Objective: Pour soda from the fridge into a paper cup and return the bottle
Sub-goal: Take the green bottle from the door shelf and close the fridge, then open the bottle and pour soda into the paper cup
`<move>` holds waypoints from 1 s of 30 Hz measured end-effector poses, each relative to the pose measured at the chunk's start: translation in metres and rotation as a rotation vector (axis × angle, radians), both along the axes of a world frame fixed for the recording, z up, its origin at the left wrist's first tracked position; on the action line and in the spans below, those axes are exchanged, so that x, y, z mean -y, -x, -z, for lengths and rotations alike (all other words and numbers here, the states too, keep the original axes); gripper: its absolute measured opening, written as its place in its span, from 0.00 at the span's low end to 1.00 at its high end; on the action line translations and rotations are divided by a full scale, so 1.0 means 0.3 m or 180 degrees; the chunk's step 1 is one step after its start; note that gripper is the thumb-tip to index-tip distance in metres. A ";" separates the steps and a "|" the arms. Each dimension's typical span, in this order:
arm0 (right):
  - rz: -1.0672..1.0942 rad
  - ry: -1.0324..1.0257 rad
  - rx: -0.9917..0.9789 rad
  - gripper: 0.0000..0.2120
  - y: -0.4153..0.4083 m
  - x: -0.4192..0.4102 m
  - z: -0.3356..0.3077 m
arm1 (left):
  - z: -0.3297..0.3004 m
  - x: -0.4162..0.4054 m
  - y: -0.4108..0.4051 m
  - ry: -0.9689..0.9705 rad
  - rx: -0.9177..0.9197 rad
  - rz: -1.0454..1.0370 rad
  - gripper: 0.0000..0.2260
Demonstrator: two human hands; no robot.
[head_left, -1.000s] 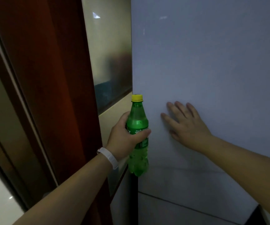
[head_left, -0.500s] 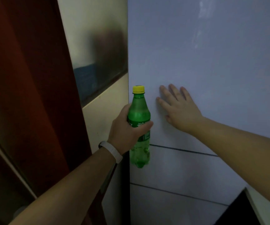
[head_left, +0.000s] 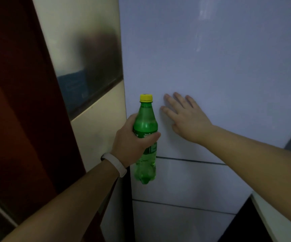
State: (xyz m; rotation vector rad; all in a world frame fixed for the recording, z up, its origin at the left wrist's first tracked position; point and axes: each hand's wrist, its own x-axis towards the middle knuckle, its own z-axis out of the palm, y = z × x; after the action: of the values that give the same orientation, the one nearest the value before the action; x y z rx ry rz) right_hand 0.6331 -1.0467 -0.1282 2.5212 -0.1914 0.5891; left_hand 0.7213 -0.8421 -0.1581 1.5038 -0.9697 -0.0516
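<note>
A green soda bottle (head_left: pixel 145 123) with a yellow cap is upright in front of the fridge's left edge. My left hand (head_left: pixel 130 144) grips it around the label, a white band on the wrist. My right hand (head_left: pixel 185 119) lies flat with straight fingers against the pale fridge door (head_left: pixel 219 67), just right of the bottle. The door is closed. No paper cup is in view.
Lower fridge drawers (head_left: pixel 185 180) sit below the door seam. A cream wall with a dark reflective panel (head_left: pixel 92 67) and a red-brown door frame (head_left: pixel 18 102) stand to the left. A dark counter edge (head_left: pixel 256 220) shows at the lower right.
The view has shifted up and slightly left, so more of the lower fridge drawers shows. Both hands keep their places: left holding the bottle, right flat on the door.
</note>
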 end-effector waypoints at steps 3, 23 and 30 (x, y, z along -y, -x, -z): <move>-0.0002 -0.0385 0.0029 0.35 0.097 0.016 -0.016 | -0.021 0.037 0.037 -0.0044 0.0053 0.0070 0.18; 0.1363 -0.1457 0.0482 0.35 1.145 0.263 -0.006 | -0.080 0.563 0.738 -0.0009 0.0321 0.1548 0.23; 0.1819 -0.1528 0.0683 0.35 1.527 0.292 0.038 | -0.046 0.746 1.062 -0.0070 0.0448 0.1917 0.17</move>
State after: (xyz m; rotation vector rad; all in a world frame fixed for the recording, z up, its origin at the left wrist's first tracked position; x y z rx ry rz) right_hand 0.1751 -1.1343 -0.1397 2.6440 -1.2103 0.6222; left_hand 0.4027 -1.0659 -0.1442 1.1998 -1.5128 -0.3924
